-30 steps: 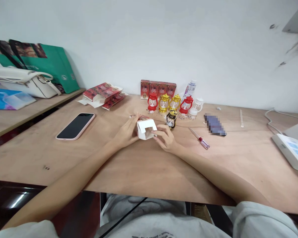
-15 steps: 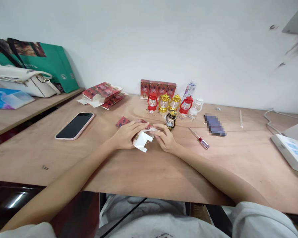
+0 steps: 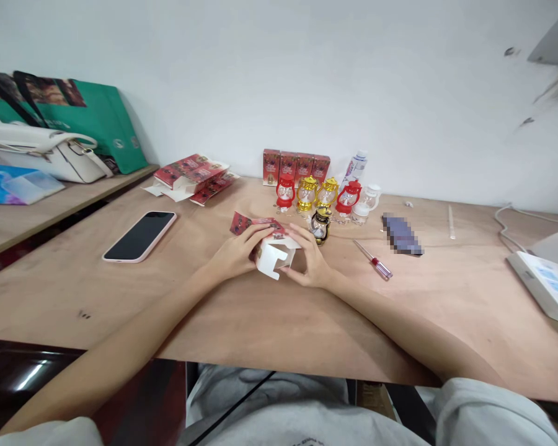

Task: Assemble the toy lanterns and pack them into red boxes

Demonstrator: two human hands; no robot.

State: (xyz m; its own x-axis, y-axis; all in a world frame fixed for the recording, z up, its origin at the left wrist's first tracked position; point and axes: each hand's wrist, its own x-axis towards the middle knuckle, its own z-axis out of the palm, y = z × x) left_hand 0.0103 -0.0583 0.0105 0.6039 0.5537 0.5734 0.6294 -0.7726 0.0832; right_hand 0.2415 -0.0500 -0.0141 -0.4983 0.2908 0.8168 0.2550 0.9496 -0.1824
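With left fingers [image 3: 259, 230] and right fingers [image 3: 302, 238], we are gripping the box [image 3: 267, 259] over the desk [image 3: 242, 328]; its mouth is gaping squarer than a moment ago, so it's taking shape.

Lanterns [image 3: 326, 194], phone [image 3: 140, 236], screwdriver [image 3: 374, 261] on wooden table [image 3: 270, 325]

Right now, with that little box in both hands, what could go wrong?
The small box might crease or tear: its card looks thin, its near end is open, and the left hand and right hand both grip it. The right hand could also knock the black-and-gold lantern standing close by.
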